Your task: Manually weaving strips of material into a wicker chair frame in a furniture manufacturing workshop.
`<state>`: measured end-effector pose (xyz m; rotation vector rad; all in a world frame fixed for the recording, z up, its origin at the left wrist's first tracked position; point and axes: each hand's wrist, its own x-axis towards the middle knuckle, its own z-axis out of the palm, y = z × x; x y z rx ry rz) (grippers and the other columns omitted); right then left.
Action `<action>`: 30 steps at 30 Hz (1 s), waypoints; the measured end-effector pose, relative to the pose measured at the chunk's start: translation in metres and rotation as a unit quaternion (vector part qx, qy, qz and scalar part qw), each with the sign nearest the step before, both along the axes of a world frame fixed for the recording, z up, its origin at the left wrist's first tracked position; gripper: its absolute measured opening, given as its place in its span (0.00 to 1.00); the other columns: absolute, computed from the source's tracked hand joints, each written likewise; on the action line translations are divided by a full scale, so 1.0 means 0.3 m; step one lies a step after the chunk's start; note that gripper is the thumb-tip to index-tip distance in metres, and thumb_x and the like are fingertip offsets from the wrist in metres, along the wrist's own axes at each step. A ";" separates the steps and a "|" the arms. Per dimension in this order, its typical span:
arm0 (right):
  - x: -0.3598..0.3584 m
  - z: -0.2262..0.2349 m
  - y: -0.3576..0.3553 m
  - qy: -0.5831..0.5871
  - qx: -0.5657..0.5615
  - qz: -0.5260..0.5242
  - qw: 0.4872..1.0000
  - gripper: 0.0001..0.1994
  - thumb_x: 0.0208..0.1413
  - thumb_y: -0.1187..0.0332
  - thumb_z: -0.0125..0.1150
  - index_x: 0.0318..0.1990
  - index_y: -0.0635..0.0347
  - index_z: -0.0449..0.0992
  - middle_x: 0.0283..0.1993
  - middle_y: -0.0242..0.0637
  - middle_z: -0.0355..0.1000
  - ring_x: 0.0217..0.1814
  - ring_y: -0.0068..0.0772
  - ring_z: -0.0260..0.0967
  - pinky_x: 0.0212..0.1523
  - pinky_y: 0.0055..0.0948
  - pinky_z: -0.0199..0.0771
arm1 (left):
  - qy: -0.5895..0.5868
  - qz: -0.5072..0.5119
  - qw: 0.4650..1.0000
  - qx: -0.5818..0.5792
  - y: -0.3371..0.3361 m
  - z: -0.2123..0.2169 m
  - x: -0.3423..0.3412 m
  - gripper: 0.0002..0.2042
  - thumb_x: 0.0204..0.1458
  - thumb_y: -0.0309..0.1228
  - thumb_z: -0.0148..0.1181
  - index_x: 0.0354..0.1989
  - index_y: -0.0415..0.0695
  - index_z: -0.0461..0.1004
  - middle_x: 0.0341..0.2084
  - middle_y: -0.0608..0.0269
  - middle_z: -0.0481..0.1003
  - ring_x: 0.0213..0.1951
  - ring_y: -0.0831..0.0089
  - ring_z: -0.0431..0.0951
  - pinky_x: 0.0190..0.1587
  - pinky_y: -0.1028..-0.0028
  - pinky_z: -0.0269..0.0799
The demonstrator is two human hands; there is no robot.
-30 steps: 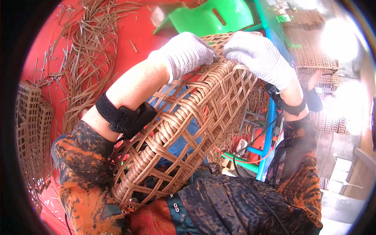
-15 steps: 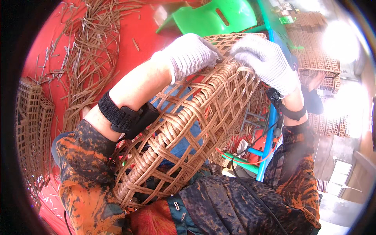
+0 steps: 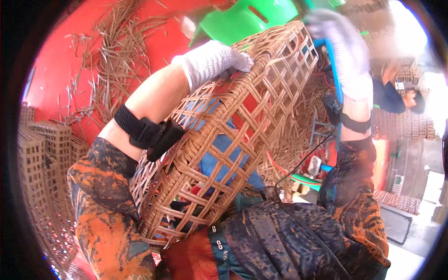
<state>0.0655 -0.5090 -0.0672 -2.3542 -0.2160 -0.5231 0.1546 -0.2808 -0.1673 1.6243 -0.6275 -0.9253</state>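
A brown woven basket [image 3: 254, 119] with an open lattice of strips lies tilted across my lap, its thick wrapped edge running from lower left to upper right. My left hand [image 3: 217, 63], in a whitish knitted glove, grips that edge near the far end, fingers curled over it. Beyond the basket's far right corner is my right hand [image 3: 340, 51], gloved too and raised. Motion smears its fingers, so whether they hold a strip does not show. Black straps circle both forearms.
Loose strips [image 3: 123, 51] lie on the red floor [image 3: 161, 35] at far left. A green plastic chair [image 3: 249, 21] stands ahead. Stacked lattice baskets [image 3: 51, 144] are at left. To the right are a blue frame [image 3: 335, 70], a black cable [image 3: 303, 161] and another person's arm [image 3: 396, 95].
My right hand has left the basket's edge and swung up and to the right. My left hand stays on the edge, slightly further left. The view has shifted a little.
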 end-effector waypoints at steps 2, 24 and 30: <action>-0.092 -0.091 -0.126 -0.140 0.154 -0.132 0.969 0.14 0.63 0.63 0.49 0.43 0.66 0.75 0.33 0.36 0.74 0.30 0.21 0.68 0.34 0.21 0.70 | 0.003 0.022 1.000 0.004 -0.011 -0.048 0.003 0.11 0.51 0.38 0.58 0.27 0.44 0.78 0.17 0.72 0.69 0.20 0.81 0.65 0.25 0.78 0.61; -0.037 -0.779 0.118 0.083 0.552 0.177 0.810 0.15 0.57 0.67 0.57 0.51 0.60 0.73 0.54 0.41 0.71 0.54 0.36 0.69 0.50 0.33 0.72 | 0.027 0.108 0.985 0.131 0.030 0.041 0.024 0.10 0.52 0.37 0.58 0.32 0.43 0.78 0.20 0.70 0.74 0.20 0.81 0.70 0.23 0.79 0.63; -0.004 -0.733 0.115 0.071 0.419 0.177 0.888 0.14 0.57 0.67 0.57 0.50 0.60 0.74 0.52 0.41 0.71 0.53 0.36 0.70 0.50 0.32 0.72 | -0.051 0.159 0.979 0.120 -0.019 0.120 -0.054 0.10 0.51 0.32 0.61 0.39 0.41 0.77 0.22 0.69 0.75 0.22 0.83 0.72 0.25 0.81 0.66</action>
